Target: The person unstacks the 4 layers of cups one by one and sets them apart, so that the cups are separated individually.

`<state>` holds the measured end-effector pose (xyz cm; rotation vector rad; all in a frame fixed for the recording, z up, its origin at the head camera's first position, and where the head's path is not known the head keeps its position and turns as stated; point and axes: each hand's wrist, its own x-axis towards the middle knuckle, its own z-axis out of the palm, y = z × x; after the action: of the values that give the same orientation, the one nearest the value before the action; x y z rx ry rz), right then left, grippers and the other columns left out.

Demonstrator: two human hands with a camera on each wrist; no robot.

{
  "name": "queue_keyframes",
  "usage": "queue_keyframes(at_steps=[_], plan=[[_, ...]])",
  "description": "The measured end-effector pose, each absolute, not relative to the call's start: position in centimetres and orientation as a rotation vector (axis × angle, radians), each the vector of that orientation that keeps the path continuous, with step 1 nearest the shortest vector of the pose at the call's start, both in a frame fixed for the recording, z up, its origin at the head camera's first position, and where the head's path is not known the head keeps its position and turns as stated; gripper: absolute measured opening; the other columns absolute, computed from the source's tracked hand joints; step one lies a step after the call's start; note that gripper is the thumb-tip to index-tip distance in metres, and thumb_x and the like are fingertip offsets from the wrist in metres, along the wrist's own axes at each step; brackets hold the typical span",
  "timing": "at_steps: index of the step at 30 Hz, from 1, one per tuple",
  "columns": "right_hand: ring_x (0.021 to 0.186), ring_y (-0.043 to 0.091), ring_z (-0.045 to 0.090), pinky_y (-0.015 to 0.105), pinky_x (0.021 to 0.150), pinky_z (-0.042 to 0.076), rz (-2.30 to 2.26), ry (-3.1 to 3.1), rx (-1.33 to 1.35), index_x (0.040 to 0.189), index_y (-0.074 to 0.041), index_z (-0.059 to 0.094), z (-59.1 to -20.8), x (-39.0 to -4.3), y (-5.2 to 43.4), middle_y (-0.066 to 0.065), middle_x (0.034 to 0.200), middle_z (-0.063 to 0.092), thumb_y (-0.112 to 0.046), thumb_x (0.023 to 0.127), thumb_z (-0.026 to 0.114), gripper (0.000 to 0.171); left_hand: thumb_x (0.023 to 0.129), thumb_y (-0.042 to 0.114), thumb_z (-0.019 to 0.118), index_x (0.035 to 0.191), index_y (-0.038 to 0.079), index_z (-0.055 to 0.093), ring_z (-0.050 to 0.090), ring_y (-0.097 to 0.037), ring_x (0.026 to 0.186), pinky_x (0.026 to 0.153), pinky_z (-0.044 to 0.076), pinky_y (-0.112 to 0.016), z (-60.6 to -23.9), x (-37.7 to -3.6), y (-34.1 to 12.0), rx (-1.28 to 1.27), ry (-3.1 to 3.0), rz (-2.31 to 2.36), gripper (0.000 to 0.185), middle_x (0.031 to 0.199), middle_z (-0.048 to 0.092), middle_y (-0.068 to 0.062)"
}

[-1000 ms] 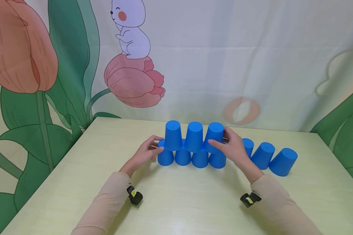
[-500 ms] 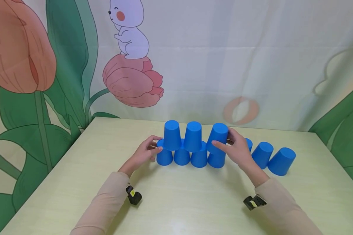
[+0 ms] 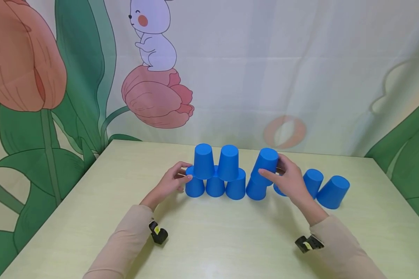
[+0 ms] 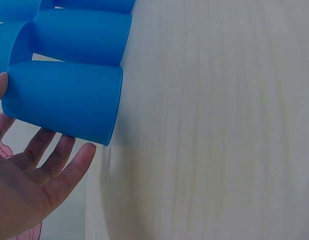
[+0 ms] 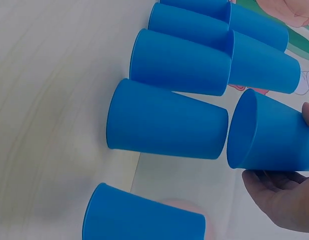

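Observation:
Several upside-down blue cups (image 3: 235,186) form a row on the table. Two more upper cups (image 3: 228,162) (image 3: 203,161) sit across their tops on the left. My right hand (image 3: 291,176) grips another blue cup (image 3: 268,161), thumb in front and fingers behind. It is tilted above the row's right-end cup (image 3: 256,190), its rim close to that cup's narrow top in the right wrist view. At the row's left end my left hand (image 3: 167,183) touches the outer cup (image 4: 64,100), thumb by its narrow end and the other fingers extended along its side.
To the right stand loose blue cups (image 3: 313,182) (image 3: 333,192), with another cup (image 3: 280,190) partly hidden behind my right hand. The pale wooden table (image 3: 216,240) ends at a printed curtain (image 3: 227,97) at the back.
My right hand has moved right with its cup, off the upper row and away from the cup beside it. The left hand stays at the left-end cup.

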<state>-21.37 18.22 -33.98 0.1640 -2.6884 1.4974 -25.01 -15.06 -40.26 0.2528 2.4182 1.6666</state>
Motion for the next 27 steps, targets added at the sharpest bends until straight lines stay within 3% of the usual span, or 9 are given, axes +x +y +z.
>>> queue_keyframes(at_steps=[14, 19, 27], plan=[[0.120, 0.040, 0.041, 0.053, 0.096, 0.035, 1.442, -2.677, 0.106, 0.138, -0.002, 0.031, -33.6, -21.0, 20.4, 0.024, 0.132, 0.043, -0.044, 0.082, 0.063, 0.077, 0.092, 0.019, 0.053, 0.132, 0.010, 0.040, 0.047, -0.037, 0.112, 0.082, 0.047, -0.051, -39.8, -24.8, -15.0, 0.238, 2.391, 1.669, 0.043, 0.124, 0.047, -0.020], [0.120, 0.043, 0.040, 0.055, 0.095, 0.035, 1.411, -2.667, 0.089, 0.139, -0.001, 0.029, -33.8, -21.1, 21.4, 0.026, 0.133, 0.041, -0.045, 0.083, 0.062, 0.078, 0.092, 0.022, 0.054, 0.133, 0.011, 0.040, 0.048, -0.034, 0.111, 0.080, 0.048, -0.047, -40.1, -25.0, -15.0, 0.228, 2.404, 1.666, 0.044, 0.124, 0.048, -0.017], [0.118, 0.036, 0.044, 0.056, 0.088, 0.040, 1.337, -2.640, -0.043, 0.139, -0.017, 0.034, -38.3, -24.9, 25.8, 0.015, 0.133, 0.045, -0.051, 0.078, 0.064, 0.076, 0.092, 0.019, 0.053, 0.132, 0.011, 0.040, 0.047, -0.036, 0.111, 0.082, 0.047, -0.050, -39.3, -24.5, -14.8, 0.220, 2.391, 1.669, 0.043, 0.124, 0.048, -0.019]])
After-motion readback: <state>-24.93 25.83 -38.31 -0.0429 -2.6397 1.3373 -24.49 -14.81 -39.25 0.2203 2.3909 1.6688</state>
